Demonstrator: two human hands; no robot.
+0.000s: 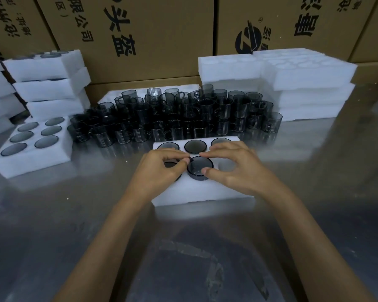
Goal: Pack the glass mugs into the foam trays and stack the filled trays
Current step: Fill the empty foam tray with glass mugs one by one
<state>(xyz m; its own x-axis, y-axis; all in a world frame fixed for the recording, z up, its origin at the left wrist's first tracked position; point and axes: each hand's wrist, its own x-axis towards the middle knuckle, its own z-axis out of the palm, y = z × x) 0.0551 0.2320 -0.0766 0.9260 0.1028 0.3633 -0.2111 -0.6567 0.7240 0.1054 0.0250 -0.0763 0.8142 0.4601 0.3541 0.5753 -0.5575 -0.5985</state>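
head: foam tray (202, 191) on table (52, 214), back row holds three mugs. Right hand (236, 168) pinches mug (200, 168) half-seated in front-middle slot; left hand (159, 168) fingers curled on its rim. Loose mugs (172, 114) behind tray, filled tray (34, 155) to its left

My bench (52, 214) has a grey, glossy surface. Brown cartons (153, 35) printed with black characters and a round logo (248, 40) stand behind it.
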